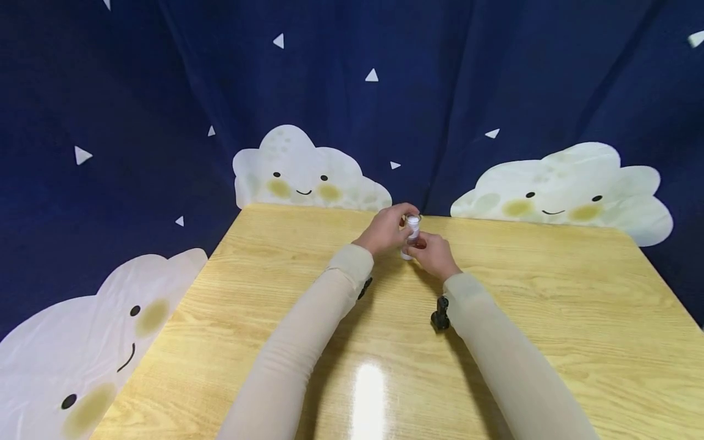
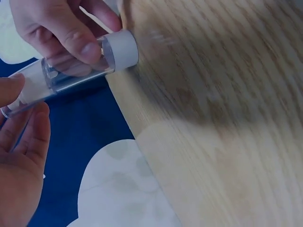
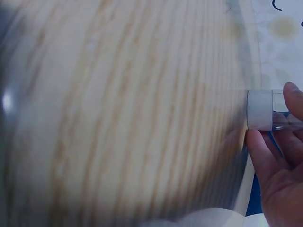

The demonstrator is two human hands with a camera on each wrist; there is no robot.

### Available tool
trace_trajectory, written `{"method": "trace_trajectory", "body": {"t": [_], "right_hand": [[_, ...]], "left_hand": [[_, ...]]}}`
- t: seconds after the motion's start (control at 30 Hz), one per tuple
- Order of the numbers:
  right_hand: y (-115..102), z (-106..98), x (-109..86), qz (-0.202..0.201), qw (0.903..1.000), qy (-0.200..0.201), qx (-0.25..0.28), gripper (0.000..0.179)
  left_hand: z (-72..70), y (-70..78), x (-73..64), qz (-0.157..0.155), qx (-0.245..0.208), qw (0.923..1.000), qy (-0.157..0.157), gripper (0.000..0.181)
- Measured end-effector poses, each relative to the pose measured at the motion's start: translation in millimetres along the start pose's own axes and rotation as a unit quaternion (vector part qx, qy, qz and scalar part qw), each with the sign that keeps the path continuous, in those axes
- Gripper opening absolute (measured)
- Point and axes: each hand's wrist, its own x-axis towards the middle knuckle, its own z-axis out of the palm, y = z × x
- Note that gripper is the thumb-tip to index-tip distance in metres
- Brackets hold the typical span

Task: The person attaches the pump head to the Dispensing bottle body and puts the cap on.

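Note:
A slim clear bottle (image 1: 413,227) with a white base stands upright at the table's far side. My left hand (image 1: 387,230) holds its upper part between thumb and fingers. Lower down, my right hand (image 1: 436,255) grips the clear body from the right. In the left wrist view the white base (image 2: 125,50) is right at the tabletop, and a white piece shows inside the clear top section under my left thumb (image 2: 10,90). The right wrist view has the white base (image 3: 260,110) with my right hand's fingers (image 3: 260,153) beside it; the bottle's upper part is out of that frame.
The wooden table (image 1: 550,318) spreads out toward me and to both sides. Just past its far edge hangs a dark blue curtain (image 1: 330,73) with white clouds. A small black device (image 1: 440,315) is strapped at my right wrist.

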Motion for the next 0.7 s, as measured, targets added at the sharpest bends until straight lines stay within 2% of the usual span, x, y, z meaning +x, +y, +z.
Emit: {"method": "trace_trajectory", "body": {"t": [0.27,0.53,0.6,0.7], "right_hand": [[1.8,0.9,-3.3,0.009,0.9999,0.005,0.002,0.029],[-0.9,2.4,-4.7,0.008,0.9999,0.009,0.010,0.034],[-1.0,1.0,-4.6,0.017,0.9998,-0.008,0.011,0.039],[-0.5,-7.5,-5.3,0.041,0.9975,-0.057,0.001,0.055]], "left_hand": [[-1.1,3.2,-0.8,0.011,0.022,0.9996,-0.011,0.033],[-1.9,3.7,-1.9,0.018,0.021,0.9995,-0.017,0.037],[-2.2,2.6,-3.7,0.015,0.029,0.9993,-0.019,0.045],[-6.2,-0.8,-10.4,0.004,0.061,0.9981,-0.002,0.060]]}}
